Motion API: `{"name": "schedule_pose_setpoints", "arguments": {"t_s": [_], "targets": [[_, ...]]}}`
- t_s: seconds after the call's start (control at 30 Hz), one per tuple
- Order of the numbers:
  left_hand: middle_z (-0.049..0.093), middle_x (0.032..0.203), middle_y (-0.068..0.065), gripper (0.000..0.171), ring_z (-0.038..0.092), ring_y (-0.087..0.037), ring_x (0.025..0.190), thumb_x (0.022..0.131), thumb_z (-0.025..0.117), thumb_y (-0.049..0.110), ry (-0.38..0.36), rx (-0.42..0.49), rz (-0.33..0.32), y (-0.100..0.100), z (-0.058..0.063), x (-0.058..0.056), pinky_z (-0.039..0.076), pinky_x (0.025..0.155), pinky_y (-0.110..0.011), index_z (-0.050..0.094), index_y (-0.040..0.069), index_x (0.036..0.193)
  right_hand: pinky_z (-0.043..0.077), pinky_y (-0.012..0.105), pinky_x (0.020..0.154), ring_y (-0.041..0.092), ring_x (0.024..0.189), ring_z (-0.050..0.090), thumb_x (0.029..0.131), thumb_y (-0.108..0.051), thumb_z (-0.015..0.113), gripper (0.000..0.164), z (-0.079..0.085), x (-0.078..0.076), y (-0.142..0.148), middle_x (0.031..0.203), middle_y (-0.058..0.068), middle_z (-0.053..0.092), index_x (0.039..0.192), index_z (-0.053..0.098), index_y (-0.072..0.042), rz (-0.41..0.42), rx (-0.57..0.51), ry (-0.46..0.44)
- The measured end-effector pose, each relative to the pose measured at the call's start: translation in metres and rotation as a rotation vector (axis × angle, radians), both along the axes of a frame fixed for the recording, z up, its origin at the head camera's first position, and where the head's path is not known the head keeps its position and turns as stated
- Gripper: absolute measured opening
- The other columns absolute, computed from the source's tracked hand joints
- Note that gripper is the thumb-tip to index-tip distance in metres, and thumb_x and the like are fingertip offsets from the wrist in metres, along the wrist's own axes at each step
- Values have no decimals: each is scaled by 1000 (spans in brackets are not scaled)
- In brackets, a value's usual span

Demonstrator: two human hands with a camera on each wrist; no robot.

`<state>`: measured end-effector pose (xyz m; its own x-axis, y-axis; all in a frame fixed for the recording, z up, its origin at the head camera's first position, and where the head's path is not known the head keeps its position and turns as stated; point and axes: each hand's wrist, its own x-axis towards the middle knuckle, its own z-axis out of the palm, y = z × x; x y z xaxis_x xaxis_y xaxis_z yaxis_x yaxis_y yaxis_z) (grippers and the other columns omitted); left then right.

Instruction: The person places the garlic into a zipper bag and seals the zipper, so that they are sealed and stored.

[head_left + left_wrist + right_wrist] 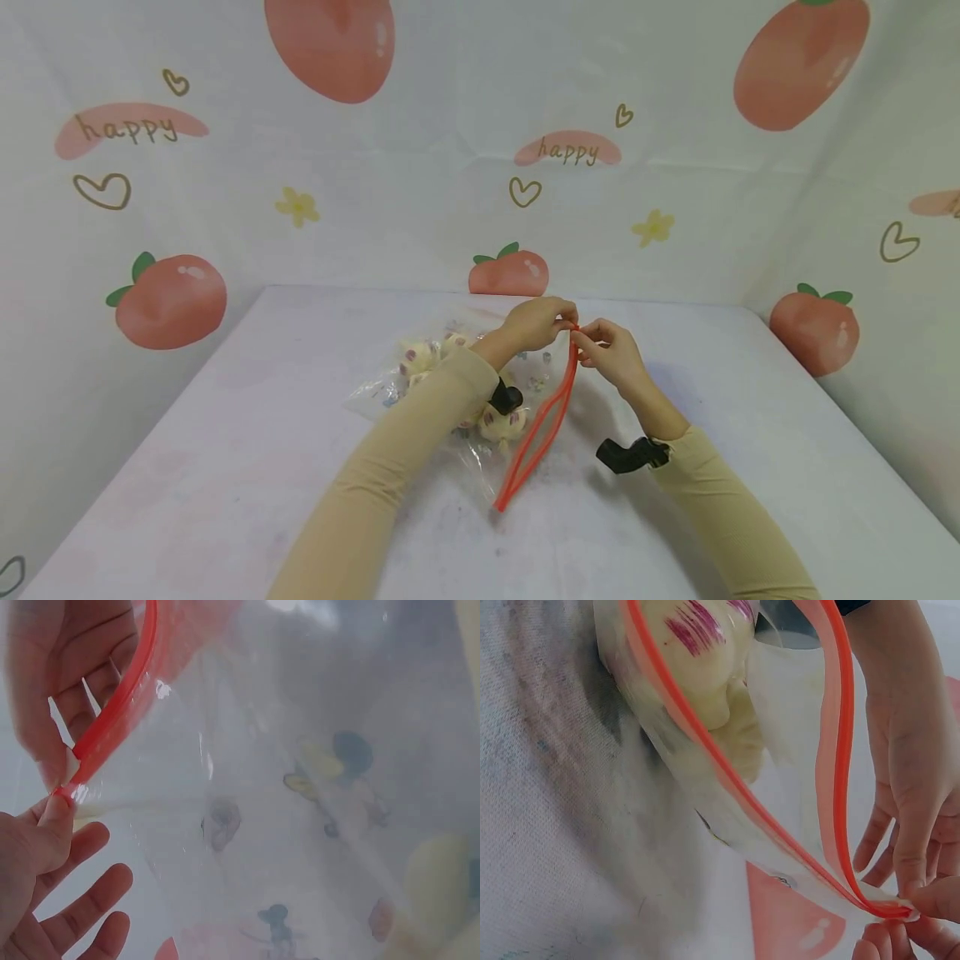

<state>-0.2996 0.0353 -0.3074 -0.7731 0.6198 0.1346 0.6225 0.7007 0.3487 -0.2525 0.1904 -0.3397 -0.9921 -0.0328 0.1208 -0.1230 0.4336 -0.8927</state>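
Note:
A clear zip bag (375, 393) with a red zip edge (120, 705) lies on the table, its mouth gaping between the two red strips in the right wrist view. Inside are several cream garlic bulbs (697, 652) with purple streaks. At the far end of the zip edge, my left hand (536, 323) pinches the corner between thumb and forefinger, its other fingers spread loosely. Right beside it, my right hand (613, 354) pinches the same red end with thumb and fingertips. Small printed figures (281, 926) show on the plastic.
The white tabletop (247, 467) carries faint pink patches. A white cloth printed with peaches (508, 273), hearts and flowers hangs behind and at the sides. Black wrist mounts (633, 456) sit at both sleeve cuffs, the left one over the bag.

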Motion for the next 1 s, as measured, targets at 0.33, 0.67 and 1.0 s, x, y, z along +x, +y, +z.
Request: {"name": "schedule_pose_setpoints", "arguments": {"t_s": [0.33,0.67,1.0], "targets": [[64,111,5,14,56,-13,77,97,51,25,12,-21,52,3,2,2,40,59,-22,62,20,104,52,16,60,2,60,61,92,-19,58,24,4,1,-3,76,-9,59,92,55,4,-20,-5,-18],[64,114,6,14,54,-14,72,96,52,27,-10,3,82,0,2,1,38,57,-22,62,20,103,51,17,60,6,61,62,92,-18,59,23,4,5,-4,78,-3,61,92,56,4,2,25,-34],[65,115,5,14,51,-14,67,96,52,27,-45,62,101,-4,1,-1,36,56,-22,62,20,104,51,18,60,6,60,61,91,-17,59,22,-1,6,-6,76,-5,62,92,57,5,26,40,-16]]}}
